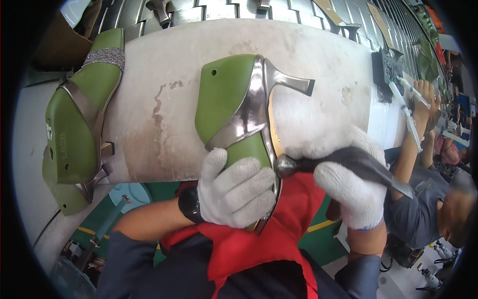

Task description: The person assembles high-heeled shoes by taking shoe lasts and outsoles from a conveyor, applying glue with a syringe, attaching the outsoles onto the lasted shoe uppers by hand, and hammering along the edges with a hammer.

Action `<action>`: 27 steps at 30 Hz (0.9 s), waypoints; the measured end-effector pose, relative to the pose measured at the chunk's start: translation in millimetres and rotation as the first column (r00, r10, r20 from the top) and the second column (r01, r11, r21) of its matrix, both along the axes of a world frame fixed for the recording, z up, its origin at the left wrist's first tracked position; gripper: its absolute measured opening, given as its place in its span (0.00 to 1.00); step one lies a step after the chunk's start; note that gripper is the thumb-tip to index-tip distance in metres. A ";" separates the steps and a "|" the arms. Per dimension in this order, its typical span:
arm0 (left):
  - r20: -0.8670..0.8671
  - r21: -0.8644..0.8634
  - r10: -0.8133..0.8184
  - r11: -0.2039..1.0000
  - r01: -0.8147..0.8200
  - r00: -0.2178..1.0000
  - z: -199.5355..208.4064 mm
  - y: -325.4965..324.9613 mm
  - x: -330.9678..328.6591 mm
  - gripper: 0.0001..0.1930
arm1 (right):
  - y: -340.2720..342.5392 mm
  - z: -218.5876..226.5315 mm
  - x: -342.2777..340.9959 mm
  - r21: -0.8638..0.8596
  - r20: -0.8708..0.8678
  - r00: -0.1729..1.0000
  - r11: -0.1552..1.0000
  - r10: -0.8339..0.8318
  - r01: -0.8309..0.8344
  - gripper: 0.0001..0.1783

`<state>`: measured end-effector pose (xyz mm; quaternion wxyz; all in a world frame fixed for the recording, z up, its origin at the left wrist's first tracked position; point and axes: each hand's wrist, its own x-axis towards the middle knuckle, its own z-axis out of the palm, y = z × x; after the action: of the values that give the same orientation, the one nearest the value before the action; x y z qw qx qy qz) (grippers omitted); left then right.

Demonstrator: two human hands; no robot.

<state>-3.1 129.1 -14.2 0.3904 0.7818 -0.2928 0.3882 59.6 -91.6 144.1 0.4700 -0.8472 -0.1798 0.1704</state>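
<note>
A high-heeled shoe (255, 107) with shiny pewter-coloured straps is stretched on a green plastic shoe last (222, 87). It lies on its side on the pale worktop, its metallic heel (296, 83) pointing right. My left hand (236, 192), in a white knit glove, is wrapped round the toe end. In my gloved right hand (348, 174) is a dark shoemaker's hammer (356, 164), held with the fingers round its middle. Its rounded metal face (285, 166) rests at the sole's edge, beside my left fingers. The hammer's flattened tail points right.
At the left, more pewter-strapped shoes on green lasts (82, 129) lie on the worktop (149, 65). A slatted metal conveyor (224, 11) carrying heels runs along the far side. To the right, a co-worker's arm (411, 144) reaches near syringes (406, 112) and a black block (382, 74).
</note>
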 end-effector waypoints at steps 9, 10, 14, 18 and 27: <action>-0.066 0.010 -0.045 0.999 0.045 0.997 3.3 1.4 -0.8 0.22 | 18.6 -30.2 9.1 0.078 -0.007 0.963 0.959 -0.271 0.271 0.19; -0.069 0.009 -0.039 0.999 0.040 0.997 3.4 2.9 -0.9 0.22 | 20.7 -31.1 9.8 0.077 -0.010 0.964 0.961 -0.266 0.265 0.19; -0.092 0.007 -0.090 0.996 0.091 0.992 5.9 6.2 -1.3 0.20 | 37.1 -29.9 6.4 0.238 -0.194 0.893 0.863 -0.406 0.445 0.21; -0.146 0.069 -0.159 0.983 0.170 0.976 14.9 11.8 1.7 0.20 | 36.0 -17.8 22.2 0.151 -0.248 0.886 0.887 -0.393 0.436 0.26; -0.034 -0.004 -0.033 0.999 0.033 0.999 4.2 2.5 5.1 0.19 | 39.4 -4.6 52.2 0.151 -0.463 0.846 0.917 -0.264 0.369 0.19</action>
<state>2.0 131.6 -10.0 0.4030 0.7826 -0.2982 0.3690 111.9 -52.2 139.4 0.6162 -0.7445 0.0534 0.2513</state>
